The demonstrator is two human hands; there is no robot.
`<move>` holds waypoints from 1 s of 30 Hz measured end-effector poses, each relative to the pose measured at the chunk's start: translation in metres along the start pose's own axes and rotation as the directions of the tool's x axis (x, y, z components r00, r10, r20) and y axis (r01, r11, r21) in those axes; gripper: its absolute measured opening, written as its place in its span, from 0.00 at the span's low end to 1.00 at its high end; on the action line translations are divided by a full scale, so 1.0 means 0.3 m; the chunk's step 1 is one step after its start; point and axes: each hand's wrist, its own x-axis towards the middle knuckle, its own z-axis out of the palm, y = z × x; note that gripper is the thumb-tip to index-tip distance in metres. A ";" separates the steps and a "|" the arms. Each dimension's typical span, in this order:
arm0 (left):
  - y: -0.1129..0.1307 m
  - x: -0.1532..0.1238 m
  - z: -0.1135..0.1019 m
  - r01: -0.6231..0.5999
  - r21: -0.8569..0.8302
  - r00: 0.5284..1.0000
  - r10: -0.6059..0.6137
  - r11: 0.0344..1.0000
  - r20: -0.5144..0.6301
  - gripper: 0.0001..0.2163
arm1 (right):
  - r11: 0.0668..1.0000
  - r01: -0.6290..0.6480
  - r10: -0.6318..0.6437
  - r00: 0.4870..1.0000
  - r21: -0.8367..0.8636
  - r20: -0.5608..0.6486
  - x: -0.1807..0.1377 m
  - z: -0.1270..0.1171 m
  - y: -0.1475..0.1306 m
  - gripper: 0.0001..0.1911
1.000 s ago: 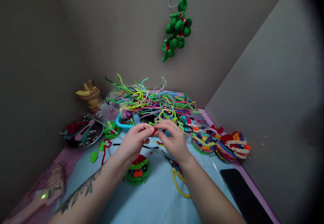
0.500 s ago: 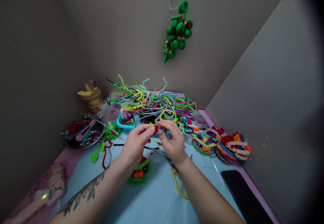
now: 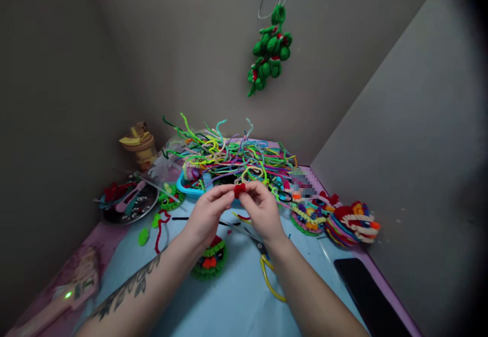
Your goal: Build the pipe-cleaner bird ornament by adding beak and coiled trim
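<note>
Between my two hands is a small dark red fuzzy piece (image 3: 239,190), which looks like bent pipe cleaner. My left hand (image 3: 211,207) pinches its left end between thumb and fingers. On the other side my right hand (image 3: 261,209) has thumb and forefinger closed on the same piece. Below my left wrist lies a round green pipe-cleaner figure (image 3: 210,262) with an orange bow and red top, partly covered by the arm. Scissors with yellow handles (image 3: 271,281) lie under my right wrist. A curled red pipe cleaner (image 3: 158,233) rests left of my left hand.
Behind my hands, a blue basket (image 3: 186,188) and a heap of colourful pipe cleaners (image 3: 236,154) spread out. A metal bowl (image 3: 147,210) and a pink glue gun (image 3: 78,288) stand left. Finished colourful pieces (image 3: 353,224) and a black phone (image 3: 369,291) lie right.
My right thumb and forefinger have come in onto the red piece, which now sits between both hands. The view has shifted slightly.
</note>
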 end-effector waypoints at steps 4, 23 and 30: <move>0.035 0.004 -0.024 -0.318 0.457 0.944 0.320 0.831 0.077 0.13 | 0.993 -0.039 0.045 0.998 -0.116 0.052 0.009 -0.028 -0.012 0.02; 0.074 -0.010 -0.028 -0.472 0.740 0.851 0.466 0.479 0.241 0.05 | 0.991 -0.102 0.103 0.995 -0.082 0.001 0.007 -0.018 -0.032 0.06; 0.063 -0.009 -0.020 -0.372 0.672 0.913 0.384 0.640 0.140 0.07 | 0.988 -0.156 0.157 0.987 -0.019 0.030 0.005 -0.015 -0.045 0.07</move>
